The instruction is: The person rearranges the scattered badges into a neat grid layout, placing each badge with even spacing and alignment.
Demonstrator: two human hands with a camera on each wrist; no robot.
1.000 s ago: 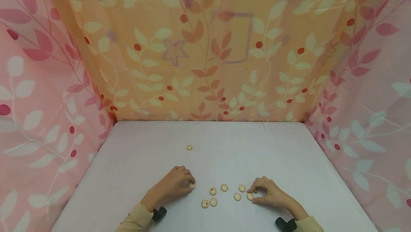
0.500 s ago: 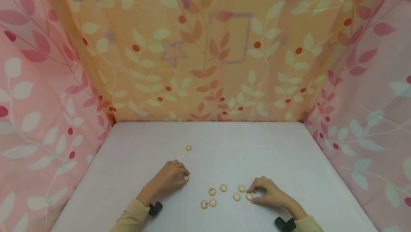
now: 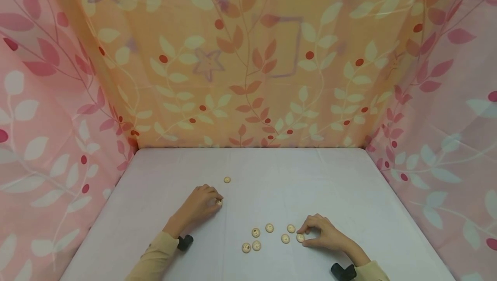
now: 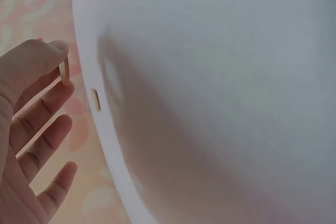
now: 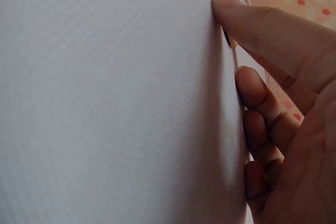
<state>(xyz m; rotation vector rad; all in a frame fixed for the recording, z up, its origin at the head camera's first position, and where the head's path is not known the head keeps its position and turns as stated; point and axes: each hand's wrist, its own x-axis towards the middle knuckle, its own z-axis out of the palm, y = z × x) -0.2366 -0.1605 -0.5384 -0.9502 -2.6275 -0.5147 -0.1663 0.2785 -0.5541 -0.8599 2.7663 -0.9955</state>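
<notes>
At the left edge of the white table point(image 3: 334, 181) hangs a pink leaf-print cloth point(image 3: 58, 125); an orange leaf-print cloth point(image 3: 256, 56) closes off the far edge. Together with the right-hand cloth point(image 3: 438, 117), they form a three-sided enclosure containing the table and its wooden discs.

Left hand point(image 3: 198, 203): thumb and forefinger pinch a held disc point(image 3: 219, 202) on edge, above the tabletop; ring and little fingers spread. A black left wrist unit point(image 3: 185, 242) adjoins the beige left sleeve point(image 3: 153, 255).

Just right and farther back, a far disc point(image 3: 227, 179) lies flat.

Near centre, a loose group comprises a near disc point(image 3: 246, 247), a second disc point(image 3: 256, 245) just beside it, a third disc point(image 3: 255, 232) farther back and a fourth disc point(image 3: 269, 228) to the right.

Continuing right: a fifth disc point(image 3: 285, 238) and a sixth disc point(image 3: 291, 228), near each other.

Right hand point(image 3: 325, 234): thumb and forefinger pinch the rim of a seventh disc point(image 3: 300, 238), face up at table level. A black right wrist unit point(image 3: 343, 271) sits nearer. Disc markings are too small to read.
</notes>
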